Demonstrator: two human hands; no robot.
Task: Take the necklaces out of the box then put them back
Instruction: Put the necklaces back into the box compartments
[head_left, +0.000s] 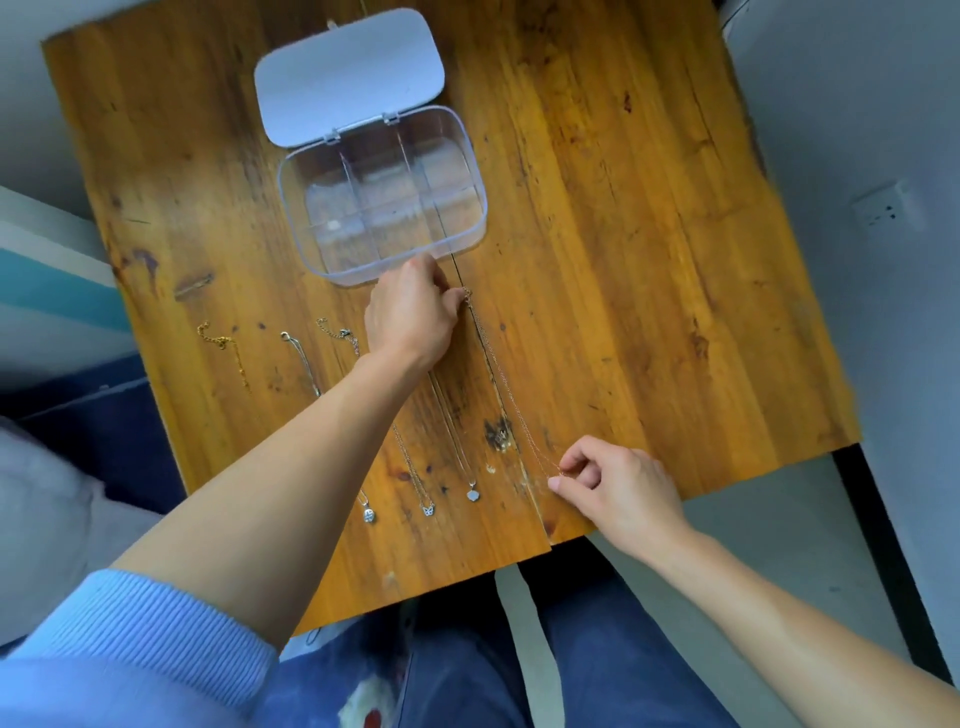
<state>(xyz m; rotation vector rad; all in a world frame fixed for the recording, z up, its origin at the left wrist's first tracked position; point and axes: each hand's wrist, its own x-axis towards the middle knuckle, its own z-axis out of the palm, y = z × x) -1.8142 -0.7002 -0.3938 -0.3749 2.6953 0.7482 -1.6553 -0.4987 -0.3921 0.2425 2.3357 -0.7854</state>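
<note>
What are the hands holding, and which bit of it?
One thin necklace, stretched between them: the left hand pinches its far end, the right hand its near end.

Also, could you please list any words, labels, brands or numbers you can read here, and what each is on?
None: no writing shows on the clear box, its white lid, the wooden table or the necklaces, whose pendants are too small to show any marks.
</note>
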